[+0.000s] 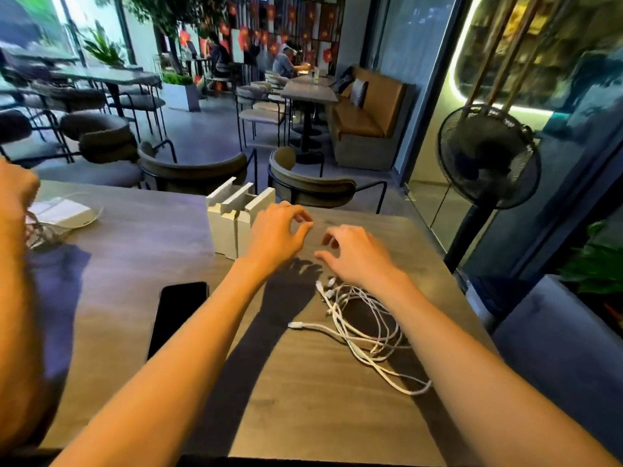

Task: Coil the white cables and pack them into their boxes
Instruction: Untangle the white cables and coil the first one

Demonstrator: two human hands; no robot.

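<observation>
A loose tangle of white cables (362, 318) lies on the wooden table (141, 264), right of centre, with plug ends pointing left and one strand trailing toward me. Three white boxes (232, 220) stand upright with their flaps open near the table's far edge. My left hand (276, 235) hovers just right of the boxes, fingers loosely curled, holding nothing. Above the far end of the cable pile is my right hand (354, 252), fingers also loosely curled and empty. Both hands are raised off the tabletop and cast shadows on it.
A black phone (178, 315) lies face up left of my left forearm. At the table's far left sit a white flat object (64, 212) and more thin cable. Someone's arm (17, 298) fills the left edge. Chairs (303, 183) stand behind the table and a standing fan (485, 156) at right.
</observation>
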